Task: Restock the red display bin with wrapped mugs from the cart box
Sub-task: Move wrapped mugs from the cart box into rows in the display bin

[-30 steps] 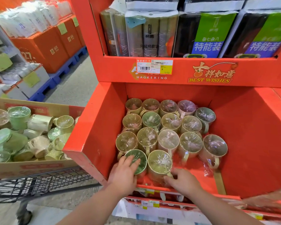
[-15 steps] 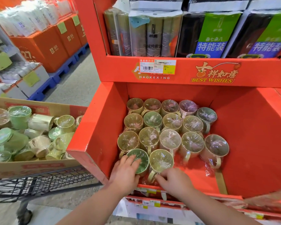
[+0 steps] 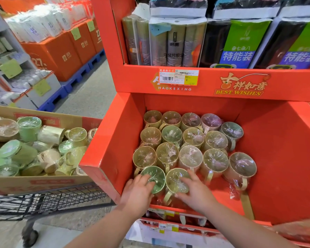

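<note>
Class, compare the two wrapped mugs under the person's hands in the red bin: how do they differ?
The green mug is under the left hand; the yellow mug is under the right hand. The yellow mug's handle shows at its near side; the green mug's handle is hidden. Both stand upright, wrapped in clear film, side by side.

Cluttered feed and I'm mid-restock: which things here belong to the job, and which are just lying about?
Job: red display bin, wrapped mugs standing in it, cart box of mugs, left hand on the green mug, right hand gripping the yellow mug.
Lying about: bag rolls on the upper shelf, price tag, orange cartons across the aisle, blue pallets.
</note>
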